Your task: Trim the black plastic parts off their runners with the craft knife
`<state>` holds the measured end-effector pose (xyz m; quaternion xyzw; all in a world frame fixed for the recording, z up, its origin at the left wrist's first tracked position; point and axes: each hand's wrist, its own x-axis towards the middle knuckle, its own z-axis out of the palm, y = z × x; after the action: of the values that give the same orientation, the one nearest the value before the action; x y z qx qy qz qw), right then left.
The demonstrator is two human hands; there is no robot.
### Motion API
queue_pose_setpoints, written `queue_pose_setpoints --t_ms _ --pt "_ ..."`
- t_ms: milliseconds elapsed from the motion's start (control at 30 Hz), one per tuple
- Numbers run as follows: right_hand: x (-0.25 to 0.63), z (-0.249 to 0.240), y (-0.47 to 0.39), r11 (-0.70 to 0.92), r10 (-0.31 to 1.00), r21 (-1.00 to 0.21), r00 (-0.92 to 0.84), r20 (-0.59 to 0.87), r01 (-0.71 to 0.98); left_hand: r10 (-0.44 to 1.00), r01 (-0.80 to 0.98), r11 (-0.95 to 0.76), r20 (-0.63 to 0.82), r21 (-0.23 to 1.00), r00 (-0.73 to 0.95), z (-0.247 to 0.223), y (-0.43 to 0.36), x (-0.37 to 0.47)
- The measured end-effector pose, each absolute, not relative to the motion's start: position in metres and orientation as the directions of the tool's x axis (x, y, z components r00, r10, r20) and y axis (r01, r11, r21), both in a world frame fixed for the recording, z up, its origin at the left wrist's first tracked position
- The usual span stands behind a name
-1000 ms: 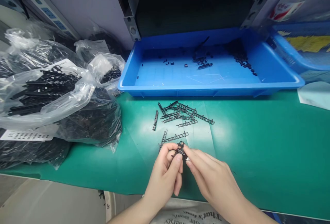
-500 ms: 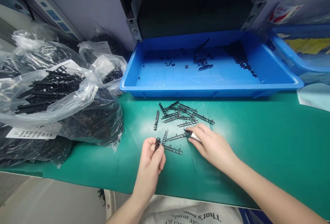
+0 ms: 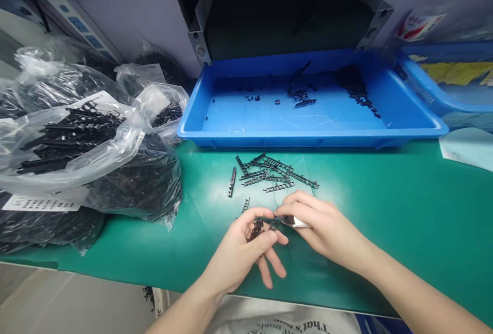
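My left hand [image 3: 246, 252] is closed around a small dark plastic part [image 3: 257, 229], with thumb and forefinger curled about it and the other fingers loosely spread. Close against its fingertips, my right hand [image 3: 327, 229] grips a small tool with a white handle [image 3: 299, 222] and a dark end; its exact kind is unclear. The two hands meet just above the green table. Just beyond them lies a pile of thin black plastic strips with rings [image 3: 269, 172]. A separate black strip [image 3: 231, 182] lies to its left, and another short strip [image 3: 245, 204] is partly behind my left hand.
A blue tray [image 3: 316, 139] holding small black pieces stands at the back of the green table [image 3: 385, 211]. On the left are plastic bags [image 3: 154, 180] full of black parts. A second blue bin [image 3: 442, 93] and pale paper [image 3: 470, 146] are at the right.
My left hand has moved right and turned, its fingers opening out partly. My right hand has come down beside it with the tool. Two strips between the hands are no longer visible on the table.
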<state>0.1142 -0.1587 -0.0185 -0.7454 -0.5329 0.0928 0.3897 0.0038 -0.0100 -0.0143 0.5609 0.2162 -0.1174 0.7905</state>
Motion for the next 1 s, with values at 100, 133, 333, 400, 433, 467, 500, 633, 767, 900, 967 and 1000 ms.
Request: queue_pose_setpoints --t_ms 100,133,333,400,433,467,500,633,767,900,967,1000 --pt "0.102 -0.020 -0.157 -0.230 0.788 -0.732 0.564 0.246 0.641 0.113 0.397 0.425 -0.483 0.814 0.868 -0.015 -0.017 0.004" --pt "0.098 -0.021 -0.158 -0.268 0.773 -0.741 0.596 0.216 0.615 0.148 0.385 0.427 -0.483 0.818 0.863 -0.014 -0.018 0.003" --pt "0.079 -0.027 -0.161 -0.311 0.833 -0.679 0.535 0.143 0.665 0.212 0.398 0.379 -0.497 0.836 0.841 -0.012 -0.019 0.002" --pt "0.076 -0.028 -0.162 -0.313 0.823 -0.641 0.537 0.185 0.701 0.225 0.402 0.370 -0.500 0.838 0.836 -0.013 -0.020 0.001" --pt "0.075 -0.028 -0.162 -0.312 0.821 -0.631 0.535 0.197 0.710 0.232 0.401 0.368 -0.500 0.839 0.834 -0.014 -0.021 0.001" --pt "0.075 -0.029 -0.162 -0.309 0.822 -0.626 0.532 0.204 0.716 0.237 0.400 0.366 -0.500 0.840 0.833 -0.014 -0.021 0.001" --pt "0.075 -0.029 -0.162 -0.306 0.823 -0.620 0.529 0.210 0.722 0.242 0.401 0.362 -0.500 0.842 0.831 -0.014 -0.022 0.001" --pt "0.075 -0.028 -0.161 -0.302 0.824 -0.593 0.517 0.232 0.747 0.240 0.417 0.336 -0.505 0.845 0.829 -0.012 -0.024 0.000" --pt "0.072 -0.027 -0.160 -0.314 0.814 -0.587 0.530 0.239 0.746 0.261 0.439 0.281 -0.508 0.854 0.821 -0.008 -0.026 0.001" --pt "0.068 -0.027 -0.160 -0.346 0.797 -0.592 0.561 0.225 0.728 0.307 0.430 0.252 -0.493 0.867 0.814 -0.007 -0.028 0.000" --pt "0.065 -0.028 -0.159 -0.354 0.787 -0.596 0.574 0.226 0.720 0.328 0.419 0.252 -0.484 0.873 0.812 -0.008 -0.029 0.000" --pt "0.064 -0.028 -0.158 -0.358 0.781 -0.595 0.580 0.232 0.720 0.337 0.414 0.251 -0.480 0.875 0.810 -0.008 -0.030 -0.001"
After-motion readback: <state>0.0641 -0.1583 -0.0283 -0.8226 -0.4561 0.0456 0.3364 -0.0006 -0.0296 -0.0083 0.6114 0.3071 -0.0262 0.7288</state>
